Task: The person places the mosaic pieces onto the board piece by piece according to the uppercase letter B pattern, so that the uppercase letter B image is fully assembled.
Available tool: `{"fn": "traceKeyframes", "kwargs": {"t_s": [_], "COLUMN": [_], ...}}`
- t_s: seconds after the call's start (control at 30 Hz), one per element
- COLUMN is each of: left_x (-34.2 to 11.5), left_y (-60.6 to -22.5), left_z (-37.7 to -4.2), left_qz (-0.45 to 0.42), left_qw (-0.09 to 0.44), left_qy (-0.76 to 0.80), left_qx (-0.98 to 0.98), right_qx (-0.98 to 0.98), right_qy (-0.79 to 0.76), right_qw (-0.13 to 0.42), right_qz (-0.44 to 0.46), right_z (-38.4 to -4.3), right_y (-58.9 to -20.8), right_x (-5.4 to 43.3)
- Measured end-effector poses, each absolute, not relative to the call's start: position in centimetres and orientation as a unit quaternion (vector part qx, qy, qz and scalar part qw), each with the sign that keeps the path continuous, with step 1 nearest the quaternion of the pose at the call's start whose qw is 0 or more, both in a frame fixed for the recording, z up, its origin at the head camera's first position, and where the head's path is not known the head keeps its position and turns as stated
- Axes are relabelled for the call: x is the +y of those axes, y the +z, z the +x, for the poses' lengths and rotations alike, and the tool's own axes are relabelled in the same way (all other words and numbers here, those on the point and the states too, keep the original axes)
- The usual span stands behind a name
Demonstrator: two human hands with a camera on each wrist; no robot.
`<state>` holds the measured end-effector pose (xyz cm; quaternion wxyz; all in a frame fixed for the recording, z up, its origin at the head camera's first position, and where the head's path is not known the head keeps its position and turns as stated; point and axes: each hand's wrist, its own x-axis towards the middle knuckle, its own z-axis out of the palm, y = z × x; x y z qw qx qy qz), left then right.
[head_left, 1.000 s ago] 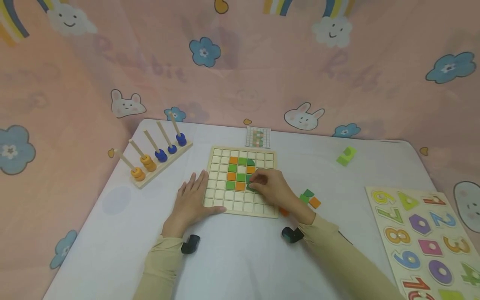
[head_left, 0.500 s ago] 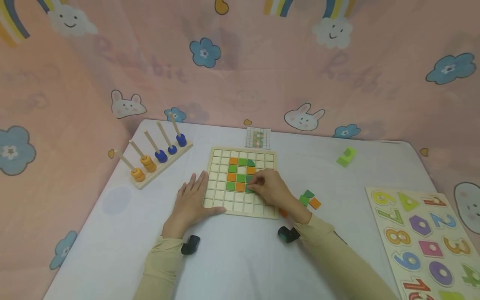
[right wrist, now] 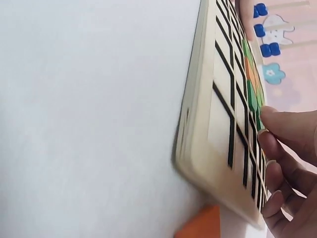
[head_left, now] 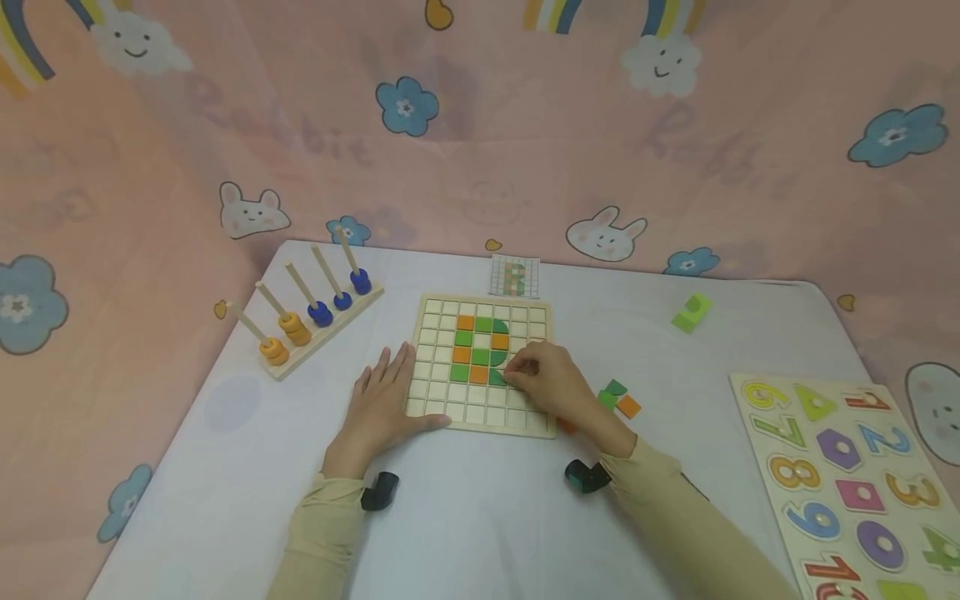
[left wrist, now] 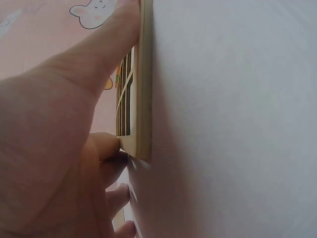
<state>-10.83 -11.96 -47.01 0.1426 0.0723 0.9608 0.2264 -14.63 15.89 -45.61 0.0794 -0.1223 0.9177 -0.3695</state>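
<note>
A wooden grid board (head_left: pixel 487 423) lies on the white table, with orange, light green and dark green tiles grouped in its cells. My left hand (head_left: pixel 381 410) rests flat at the board's left side, fingers spread along its edge and thumb on the near-left corner. In the left wrist view the thumb (left wrist: pixel 106 47) lies along the board's frame (left wrist: pixel 143 99). My right hand (head_left: pixel 551 379) leans over the board's right part. Its thumb and forefinger pinch at the right corner of a dark green tile (head_left: pixel 497 377) in the lowest tile row. The other fingers curl close over the board.
Loose tiles (head_left: pixel 628 406) lie right of the board, an orange one partly under the right wrist. A pattern card (head_left: pixel 514 276) is behind the board. A bead abacus (head_left: pixel 322 332) stands left, a light green block (head_left: pixel 692 312) back right, a number puzzle board (head_left: pixel 851 492) front right.
The dark green tile has settled flat into its cell, and the right fingertips have shifted slightly right, uncovering more of it. The left hand stays in place.
</note>
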Motion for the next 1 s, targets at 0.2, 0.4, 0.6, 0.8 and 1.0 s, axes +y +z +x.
{"fn": "traceKeyframes", "kwargs": {"t_s": [0.2, 0.4, 0.6, 0.8, 1.0], "left_x": [-11.9, -11.8, -11.8, -11.8, -11.8], "left_y": [-47.1, -47.0, -47.0, -47.0, -46.9], "left_z": [-10.8, -10.8, -10.8, -10.8, -10.8], "left_qz": [0.071, 0.073, 0.067, 0.068, 0.067], "left_qw": [0.144, 0.144, 0.146, 0.145, 0.144], "left_qy": [0.223, 0.221, 0.221, 0.223, 0.224], "left_qx": [0.962, 0.962, 0.962, 0.962, 0.962], "right_qx": [0.911, 0.917, 0.921, 0.926, 0.921], "right_qy": [-0.391, -0.384, -0.379, -0.361, -0.365], "right_qw": [0.056, 0.052, 0.069, 0.094, 0.12], "right_qz": [-0.121, -0.092, -0.06, -0.058, -0.066], "right_z": [-14.0, -13.2, -12.6, -11.8, -10.9], "right_y": [-45.8, -45.3, -44.3, -44.1, -44.4], "right_x": [18.9, 22.6, 25.6, 28.2, 29.9]}}
